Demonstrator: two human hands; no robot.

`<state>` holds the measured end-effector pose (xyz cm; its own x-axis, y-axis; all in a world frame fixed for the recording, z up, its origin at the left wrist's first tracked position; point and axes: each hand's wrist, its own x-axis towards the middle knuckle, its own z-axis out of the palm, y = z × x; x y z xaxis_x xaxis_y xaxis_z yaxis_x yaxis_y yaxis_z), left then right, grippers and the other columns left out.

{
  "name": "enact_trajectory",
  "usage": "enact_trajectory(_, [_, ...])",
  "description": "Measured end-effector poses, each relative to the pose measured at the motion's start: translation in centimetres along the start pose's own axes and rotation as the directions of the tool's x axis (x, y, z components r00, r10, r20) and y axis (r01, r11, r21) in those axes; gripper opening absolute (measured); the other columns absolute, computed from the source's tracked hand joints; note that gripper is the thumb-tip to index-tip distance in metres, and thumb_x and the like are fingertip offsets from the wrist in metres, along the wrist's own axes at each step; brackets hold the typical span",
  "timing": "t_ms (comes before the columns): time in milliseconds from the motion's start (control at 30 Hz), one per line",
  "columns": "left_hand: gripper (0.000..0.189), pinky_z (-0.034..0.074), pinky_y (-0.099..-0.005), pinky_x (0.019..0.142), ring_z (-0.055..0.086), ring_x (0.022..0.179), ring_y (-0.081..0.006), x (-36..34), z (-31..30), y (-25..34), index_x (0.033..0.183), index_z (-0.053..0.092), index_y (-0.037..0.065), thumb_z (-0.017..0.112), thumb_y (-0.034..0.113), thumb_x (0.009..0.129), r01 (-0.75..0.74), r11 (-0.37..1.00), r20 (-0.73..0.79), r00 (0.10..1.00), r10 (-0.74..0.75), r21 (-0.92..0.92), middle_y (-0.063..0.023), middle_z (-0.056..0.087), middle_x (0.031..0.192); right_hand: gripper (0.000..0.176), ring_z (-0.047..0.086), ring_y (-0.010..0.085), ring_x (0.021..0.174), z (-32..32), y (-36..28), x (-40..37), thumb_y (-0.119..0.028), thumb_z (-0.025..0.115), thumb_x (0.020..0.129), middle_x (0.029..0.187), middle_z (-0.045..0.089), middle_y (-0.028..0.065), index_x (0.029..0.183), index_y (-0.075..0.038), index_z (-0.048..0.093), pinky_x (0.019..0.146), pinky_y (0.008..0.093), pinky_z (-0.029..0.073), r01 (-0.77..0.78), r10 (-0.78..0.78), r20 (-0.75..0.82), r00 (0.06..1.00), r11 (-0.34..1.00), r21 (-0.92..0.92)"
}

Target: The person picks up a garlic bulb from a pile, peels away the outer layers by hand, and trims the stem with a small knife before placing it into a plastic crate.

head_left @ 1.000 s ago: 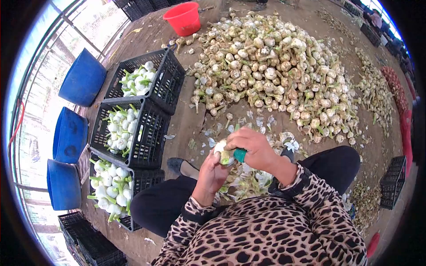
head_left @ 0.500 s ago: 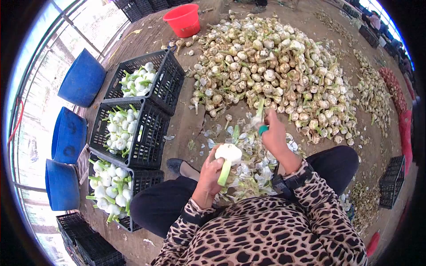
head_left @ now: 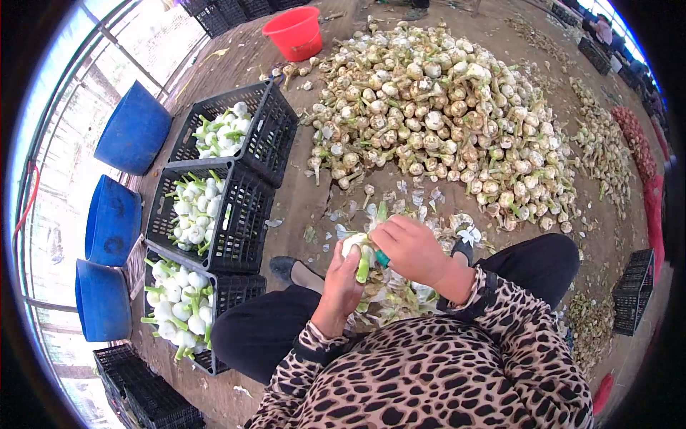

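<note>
My left hand (head_left: 341, 286) is closed around a white garlic bulb (head_left: 355, 244) whose green stem points down toward me. Closed fingers of my right hand (head_left: 411, 250) meet the bulb's right side, with something green (head_left: 383, 258) showing at them; whatever else they hold is hidden. Loose peels (head_left: 400, 293) lie on the ground below both hands. Beyond them rises a large heap of unpeeled garlic (head_left: 443, 107).
At left, black crates (head_left: 246, 214) hold peeled white bulbs, beside blue tubs (head_left: 113, 220). A red basin (head_left: 293, 34) stands at the top. An empty black crate (head_left: 633, 292) is at right. A person (head_left: 602, 30) sits far off at upper right.
My right hand has moved left and down from near the heap to the bulb in my left hand. The blurred whitish item with a green stem by its fingers no longer shows there.
</note>
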<state>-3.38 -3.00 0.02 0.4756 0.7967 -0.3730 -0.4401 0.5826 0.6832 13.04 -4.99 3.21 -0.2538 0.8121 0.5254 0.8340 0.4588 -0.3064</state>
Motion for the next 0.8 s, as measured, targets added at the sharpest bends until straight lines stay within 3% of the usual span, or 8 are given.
enact_trajectory(100, [0.042, 0.046, -0.0307, 0.084, 0.054, 0.096, -0.0175, -0.3, -0.1, 0.7, 0.123, 0.035, 0.004, 0.055, 0.017, 0.088, 0.073, 0.996, 0.047, 0.996, -0.075, 0.045, -0.0087, 0.051, 0.108, 0.014, 0.054, 0.0236, 0.079, 0.7, 1.3, -0.1, -0.009, 0.055, 0.069, 0.078, 0.054, 0.0070, 0.082, -0.005, 0.052, 0.071, 0.0316, 0.046, -0.018, 0.019, 0.015, 1.000, 0.999, -0.047])
enact_trajectory(200, [0.051, 0.049, -0.0305, 0.082, 0.056, 0.098, -0.0178, -0.6, -0.3, 0.7, 0.124, 0.039, 0.003, 0.062, 0.024, 0.083, 0.065, 0.993, 0.146, 0.986, -0.079, 0.100, -0.0080, 0.053, 0.110, 0.011, 0.054, 0.0241, 0.081, 1.3, 4.1, -0.8, -0.008, 0.054, 0.071, 0.080, 0.055, 0.0081, 0.081, -0.005, 0.050, 0.072, 0.0338, 0.045, -0.171, 0.195, 0.107, 0.975, 0.965, -0.200])
enact_trajectory(333, [0.051, 0.048, -0.0314, 0.083, 0.056, 0.097, -0.0192, -0.2, -0.3, 0.6, 0.123, 0.040, 0.005, 0.063, 0.028, 0.084, -0.016, 0.998, 0.064, 0.998, 0.012, 0.055, -0.0077, 0.054, 0.110, 0.014, 0.054, 0.0333, 0.084, 1.5, 4.3, -2.6, -0.004, 0.057, 0.071, 0.082, 0.056, 0.0149, 0.084, -0.003, 0.050, 0.073, 0.0410, 0.044, -0.375, 0.362, 0.292, 0.886, 0.927, -0.009])
enact_trajectory(367, [0.049, 0.048, -0.0296, 0.082, 0.056, 0.098, -0.0187, 0.1, -0.5, 0.4, 0.123, 0.040, 0.007, 0.061, 0.031, 0.086, -0.031, 0.999, 0.030, 0.999, 0.030, 0.038, -0.0074, 0.054, 0.111, 0.018, 0.054, 0.0363, 0.087, 0.7, 3.6, -2.0, -0.003, 0.058, 0.071, 0.085, 0.057, 0.0166, 0.088, -0.003, 0.053, 0.074, 0.0420, 0.044, -0.506, 0.440, 0.375, 0.816, 0.858, 0.092])
enact_trajectory(467, [0.046, 0.047, -0.0295, 0.083, 0.055, 0.098, -0.0181, 0.7, -0.9, 0.0, 0.123, 0.040, 0.008, 0.058, 0.032, 0.087, -0.069, 0.998, 0.054, 0.996, 0.069, -0.008, -0.0069, 0.054, 0.110, 0.019, 0.056, 0.0324, 0.088, -0.2, 1.8, -1.6, -0.003, 0.058, 0.073, 0.087, 0.059, 0.0129, 0.092, -0.005, 0.056, 0.073, 0.0392, 0.046, -0.404, 0.391, 0.111, 0.914, 0.845, 0.352])
enact_trajectory(567, [0.045, 0.046, -0.0288, 0.085, 0.055, 0.098, -0.0167, 0.6, -0.5, 0.0, 0.122, 0.041, 0.008, 0.057, 0.032, 0.088, 0.000, 1.000, 0.086, 0.996, 0.002, -0.025, -0.0056, 0.054, 0.109, 0.020, 0.057, 0.0272, 0.087, 0.2, 0.3, -1.2, -0.006, 0.060, 0.073, 0.087, 0.059, 0.0085, 0.092, -0.006, 0.058, 0.072, 0.0353, 0.048, -0.228, 0.259, -0.049, 0.965, 0.913, 0.337])
enact_trajectory(800, [0.044, 0.046, -0.0275, 0.083, 0.055, 0.096, -0.0151, 0.0, 0.3, 0.2, 0.122, 0.040, 0.007, 0.060, 0.022, 0.086, 0.014, 1.000, 0.024, 1.000, -0.014, -0.014, -0.0051, 0.053, 0.108, 0.019, 0.056, 0.0230, 0.078, 0.2, 0.4, -1.1, -0.009, 0.058, 0.069, 0.081, 0.056, 0.0055, 0.088, -0.006, 0.056, 0.068, 0.0309, 0.048, -0.035, 0.038, -0.025, 0.999, 0.995, 0.096])
